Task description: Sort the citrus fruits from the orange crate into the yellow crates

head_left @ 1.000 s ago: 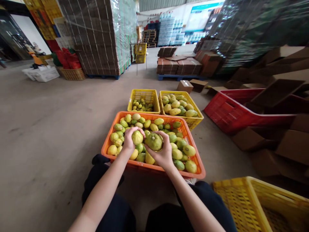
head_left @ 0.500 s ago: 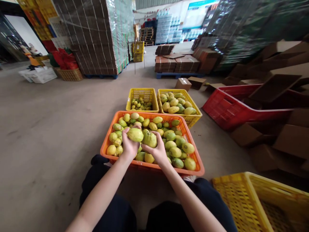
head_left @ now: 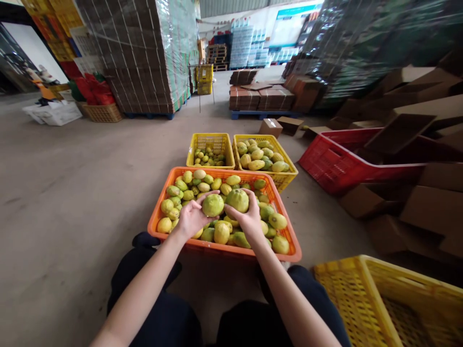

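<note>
Over the orange crate (head_left: 213, 248) full of green and yellow papayas, each of my hands holds one fruit. My left hand (head_left: 188, 220) has its fingers around a rounded yellow-green papaya (head_left: 212, 206), cradled from the left and below. In my right hand (head_left: 252, 220) is a greener, ribbed papaya (head_left: 238, 200), gripped between thumb and fingers with one end turned up. The two fruits are side by side with a small gap. Beneath them lie loose papayas (head_left: 221, 233), partly covered by my hands.
Behind the orange crate stand a yellow crate (head_left: 189, 152) of small fruit and another yellow crate (head_left: 285, 180) of larger papayas. To the right are a red crate (head_left: 325, 166) and cardboard boxes (head_left: 427, 207). A yellow crate (head_left: 345, 289) is near my right knee. Wrapped pallet stacks (head_left: 141, 58) rise farther back.
Both papayas have turned in my hands, and the right one has moved up and right. My left fingers have opened out more around their fruit. The view has shifted slightly.
</note>
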`<state>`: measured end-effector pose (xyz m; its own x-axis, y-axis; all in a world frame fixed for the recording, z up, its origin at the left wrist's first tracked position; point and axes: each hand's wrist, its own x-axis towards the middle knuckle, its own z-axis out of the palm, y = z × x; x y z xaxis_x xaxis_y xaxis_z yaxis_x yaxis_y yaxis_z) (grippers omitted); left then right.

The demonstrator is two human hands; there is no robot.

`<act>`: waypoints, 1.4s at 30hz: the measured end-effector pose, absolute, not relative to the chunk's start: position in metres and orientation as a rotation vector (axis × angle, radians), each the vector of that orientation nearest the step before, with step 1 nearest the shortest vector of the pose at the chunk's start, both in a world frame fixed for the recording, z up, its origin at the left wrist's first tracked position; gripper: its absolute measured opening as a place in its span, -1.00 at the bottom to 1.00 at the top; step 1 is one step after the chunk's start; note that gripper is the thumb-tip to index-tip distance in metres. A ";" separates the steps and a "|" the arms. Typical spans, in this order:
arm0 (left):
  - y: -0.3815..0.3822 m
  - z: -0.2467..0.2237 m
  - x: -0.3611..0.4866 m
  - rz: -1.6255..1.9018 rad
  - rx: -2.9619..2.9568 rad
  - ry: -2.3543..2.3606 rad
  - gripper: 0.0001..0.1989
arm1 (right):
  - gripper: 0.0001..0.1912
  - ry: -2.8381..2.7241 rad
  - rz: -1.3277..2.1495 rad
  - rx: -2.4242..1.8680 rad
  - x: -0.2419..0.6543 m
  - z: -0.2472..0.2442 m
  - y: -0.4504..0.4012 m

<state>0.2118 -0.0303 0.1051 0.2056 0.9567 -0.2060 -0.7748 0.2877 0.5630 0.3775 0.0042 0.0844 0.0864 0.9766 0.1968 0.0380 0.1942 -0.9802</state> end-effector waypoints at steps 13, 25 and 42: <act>-0.022 0.098 0.204 1.507 0.243 0.882 -0.80 | -0.45 -1.665 0.741 -0.921 0.355 0.072 -0.007; -0.025 0.095 0.216 1.787 0.474 0.787 -0.68 | -0.42 -1.610 0.606 -0.744 0.338 0.064 -0.015; -0.023 0.096 0.221 1.817 0.598 0.866 -0.53 | -0.39 -1.536 0.463 -0.707 0.342 0.057 -0.006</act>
<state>0.2209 -0.0225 0.0960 -0.3825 0.9238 0.0146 -0.5702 -0.2485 0.7831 0.3422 -0.0061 0.0574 0.0106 0.6770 0.7359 0.1573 0.7257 -0.6698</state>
